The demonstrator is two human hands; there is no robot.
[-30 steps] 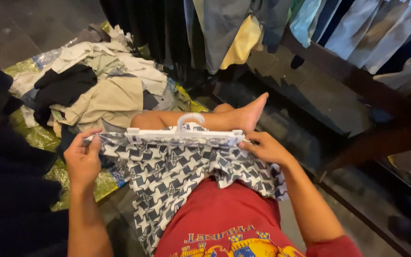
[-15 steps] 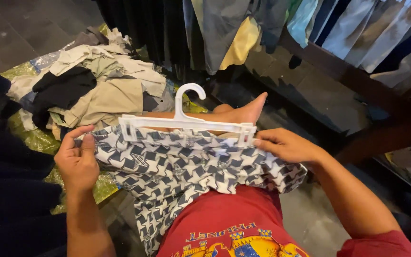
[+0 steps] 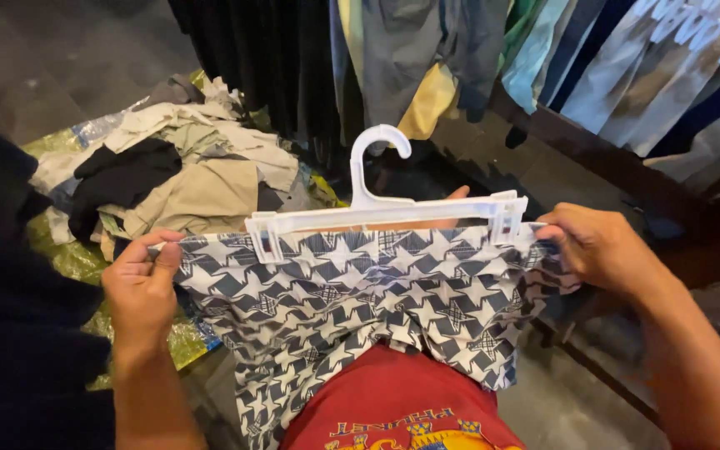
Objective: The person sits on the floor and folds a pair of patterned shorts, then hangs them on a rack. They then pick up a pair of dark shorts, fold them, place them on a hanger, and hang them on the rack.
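At far left, a heap of loose clothes (image 3: 168,179) in beige, black and grey lies on crinkled green plastic sheeting (image 3: 64,258) on the floor. Just right of it, the left hand (image 3: 139,283) pinches the left end of the shorts' waistband, thumb and fingers (image 3: 164,258) clamped on the cloth. The shorts (image 3: 360,308) are thin, soft fabric printed with dark blue and white stars, held up over the person's lap and a red printed shirt (image 3: 402,404). Along the waistband sits a white plastic hanger (image 3: 385,212), a straight bar with a clip at each end and a curved hook on top; both clips seem to grip the band. The right hand (image 3: 597,250) holds the right end, fingers closed on the cloth beside the right clip. Judging by this, the shorts are being fixed to the hanger; seating the band squarely in each clip looks like what matters. Behind, hanging garments (image 3: 427,58) fill a dark rack.
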